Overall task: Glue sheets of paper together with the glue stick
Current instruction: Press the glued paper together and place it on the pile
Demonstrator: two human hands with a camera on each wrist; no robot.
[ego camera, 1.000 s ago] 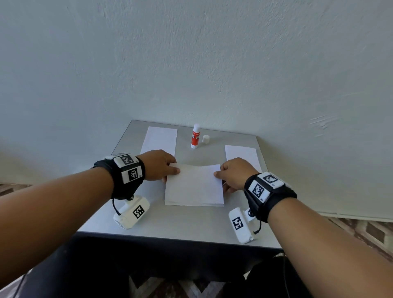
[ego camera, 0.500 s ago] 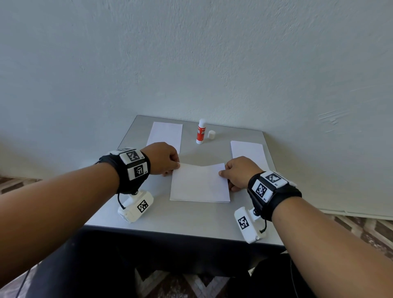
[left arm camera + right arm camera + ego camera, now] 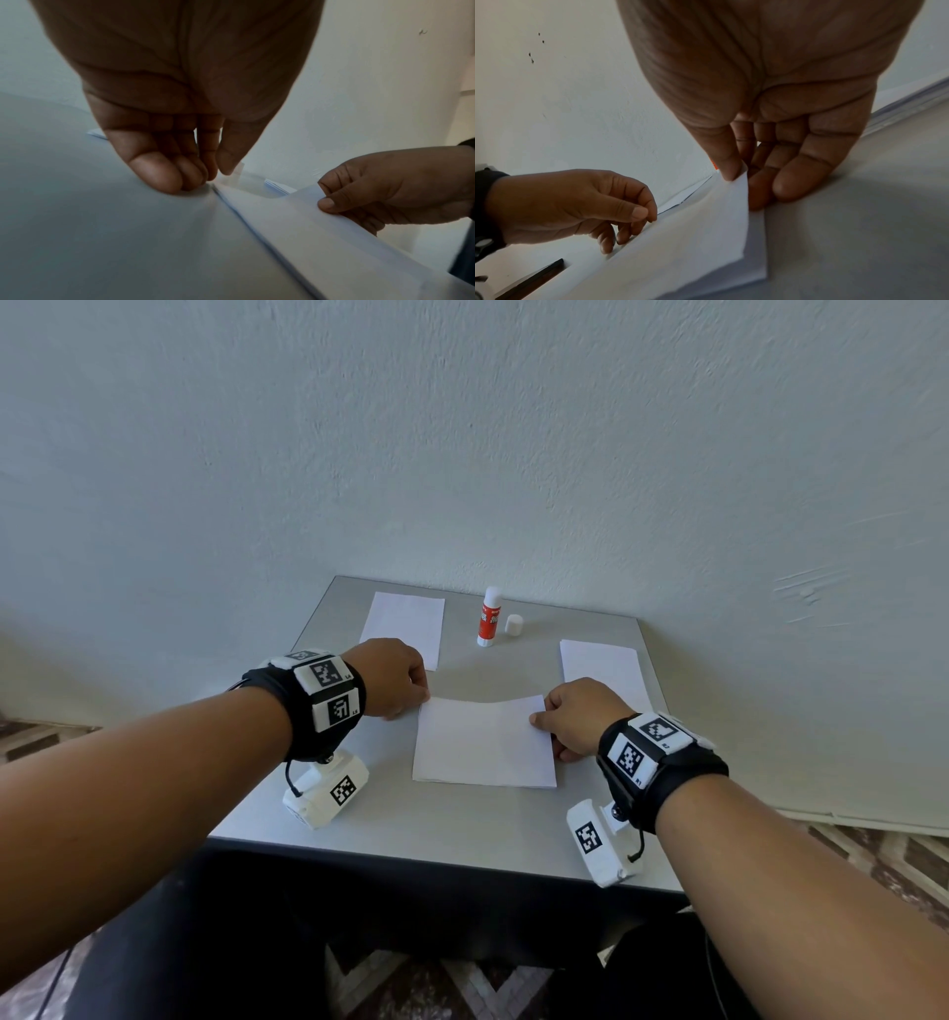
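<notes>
The square grey table (image 3: 452,829) carries a white sheet of paper (image 3: 485,747) at its centre, held between both hands. The right hand (image 3: 577,716), at three o'clock of the sheet, pinches its far right corner, lifted off the sheet beneath. The left hand (image 3: 393,677), at nine o'clock, pinches the far left corner with curled fingers. The sheet's far edge sags between them. A red-and-white glue stick (image 3: 489,617) stands uncapped at twelve o'clock, well apart.

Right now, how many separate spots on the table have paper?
3: a far-left sheet, a far-right sheet, and the centre stack pinched by both hands. Sheets within each may be hidden.
</notes>
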